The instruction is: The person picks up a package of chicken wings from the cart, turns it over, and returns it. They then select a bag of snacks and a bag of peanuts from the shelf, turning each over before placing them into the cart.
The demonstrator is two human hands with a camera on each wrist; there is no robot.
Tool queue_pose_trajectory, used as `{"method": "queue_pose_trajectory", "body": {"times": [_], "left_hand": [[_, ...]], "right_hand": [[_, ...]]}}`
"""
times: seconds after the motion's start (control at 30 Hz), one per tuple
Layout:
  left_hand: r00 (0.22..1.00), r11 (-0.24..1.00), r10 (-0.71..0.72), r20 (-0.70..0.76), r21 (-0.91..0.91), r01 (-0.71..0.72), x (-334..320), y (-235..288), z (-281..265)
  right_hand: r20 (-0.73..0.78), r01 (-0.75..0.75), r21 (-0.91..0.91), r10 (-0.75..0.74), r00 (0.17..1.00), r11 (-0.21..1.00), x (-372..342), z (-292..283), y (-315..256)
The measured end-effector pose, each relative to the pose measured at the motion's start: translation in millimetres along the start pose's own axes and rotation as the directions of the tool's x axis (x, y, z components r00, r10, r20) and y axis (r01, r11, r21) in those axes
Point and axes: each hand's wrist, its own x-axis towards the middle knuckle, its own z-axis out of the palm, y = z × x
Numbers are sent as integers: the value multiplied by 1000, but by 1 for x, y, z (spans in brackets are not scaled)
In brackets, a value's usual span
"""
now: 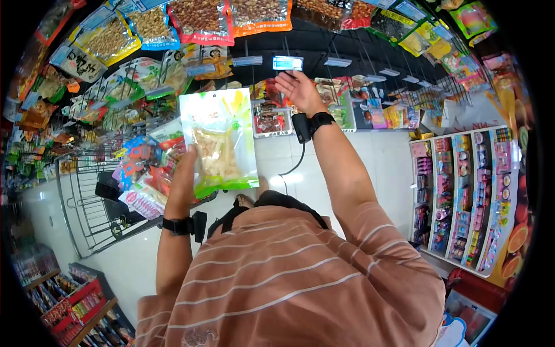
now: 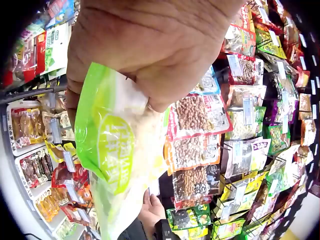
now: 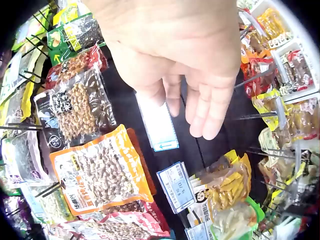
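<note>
My left hand (image 1: 183, 173) grips a white and green snack bag (image 1: 222, 130) by its side edge. Through its clear window, pale pieces show. In the left wrist view the bag (image 2: 117, 145) hangs below the hand (image 2: 155, 50), its green end toward the camera. My right hand (image 1: 302, 92) reaches to the hook rack, fingers fairly straight and palm up. Right by its thumb is a blue-and-white price tag (image 3: 159, 125), which the thumb partly overlaps in the right wrist view. No bag is in the right hand (image 3: 175, 45).
Nut bags (image 1: 202, 17) hang along the top rack. Bare hooks and tags (image 1: 338, 62) jut out beside the right hand. A wire cart (image 1: 87, 202) holding several colourful packs (image 1: 141, 159) stands at left. A white shelf unit (image 1: 457, 196) is at right.
</note>
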Motion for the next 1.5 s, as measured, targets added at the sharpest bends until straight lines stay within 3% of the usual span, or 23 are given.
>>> {"method": "queue_pose_trajectory", "body": {"times": [0.1, 0.2, 0.33, 0.4, 0.5, 0.53, 0.57, 0.63, 0.67, 0.7, 0.77, 0.9, 0.97, 1.03, 1.07, 1.17, 1.3, 1.33, 1.43, 1.5], "left_hand": [[1000, 992, -5, 4, 126, 5, -6, 14, 2], [999, 997, -50, 5, 58, 50, 8, -11, -10], [999, 996, 18, 48, 86, -22, 13, -25, -10], [998, 979, 43, 53, 198, -53, 5, -6, 5], [998, 997, -8, 64, 71, 3, 21, -33, 11], [998, 976, 51, 24, 213, -55, 22, -28, 17], [995, 965, 100, 25, 242, -103, 26, -30, 21], [982, 934, 187, 41, 301, -190, 37, -38, 35], [981, 902, 184, 59, 385, -193, 40, -37, 42], [957, 812, 282, 72, 513, -278, 42, -37, 52], [878, 553, 457, 144, 726, -407, 46, -39, 76], [883, 290, 353, 308, 861, -417, 38, -26, 131], [870, 203, 356, 342, 880, -429, 40, -27, 153], [891, 283, 279, 358, 856, -432, 41, -14, 168], [899, 324, 237, 367, 843, -430, 42, -10, 175], [880, 454, 291, 376, 755, -473, 64, -23, 177], [919, 628, 341, 196, 680, -378, 98, -30, 166], [930, 677, 328, 167, 645, -354, 102, -25, 167], [946, 800, 270, 177, 506, -323, 110, -31, 182], [948, 835, 201, 248, 462, -298, 115, -41, 193]], "right_hand": [[5, 3, -12, -3, 1000, 1000, -4, 3, 0], [-1, -3, -47, 3, 1000, 999, -5, 6, -2], [-54, -38, -125, 32, 998, 991, -24, 13, 0], [-55, -77, -285, 64, 996, 955, -38, 16, 2], [-2, -84, -574, 101, 995, 814, -76, 41, 14], [46, -94, -655, 164, 985, 750, -95, 57, 15], [87, -94, -728, 228, 970, 679, -111, 68, 18], [121, -93, -742, 268, 956, 664, -133, 79, 32], [132, -94, -749, 287, 949, 656, -140, 82, 37], [124, -113, -728, 291, 949, 676, -144, 84, 41], [108, -147, -683, 298, 948, 715, -148, 86, 44], [187, -45, -641, 214, 959, 766, -143, 73, 25], [113, -91, -629, 206, 972, 772, -129, 41, 26], [87, -73, -566, 147, 985, 821, -118, 11, 22], [-76, -233, -666, 246, 966, 709, -104, -14, 19], [80, -251, -428, 313, 946, 868, -104, -24, -6], [55, -327, -376, 373, 926, 867, -88, -43, -29], [57, -307, -407, 359, 931, 860, -87, -44, -33], [-75, -241, -709, 270, 960, 662, -81, -48, -36], [28, -148, -777, 269, 963, 611, -81, -41, -26]]}}
